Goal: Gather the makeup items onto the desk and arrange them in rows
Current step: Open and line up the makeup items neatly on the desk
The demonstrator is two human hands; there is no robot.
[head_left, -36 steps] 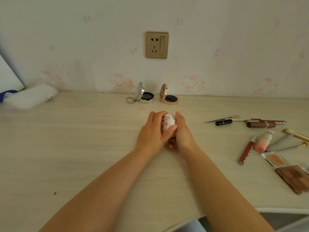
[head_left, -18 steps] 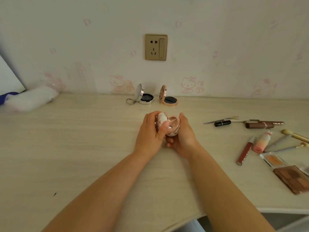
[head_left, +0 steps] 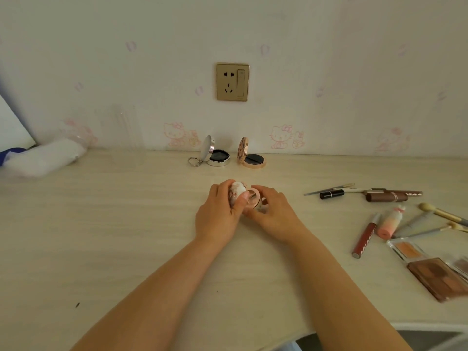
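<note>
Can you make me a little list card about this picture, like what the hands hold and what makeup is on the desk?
held thing: small round compact, lid partly open
left hand: grips the patterned lid
right hand: holds the base
back row: silver compact and rose-gold compact, both open, by the wall
right side, loose: black lipstick, brown tube, red lip gloss, pink bottle, brushes, palettes
far left: white bundle
surface: light wooden desk
</note>
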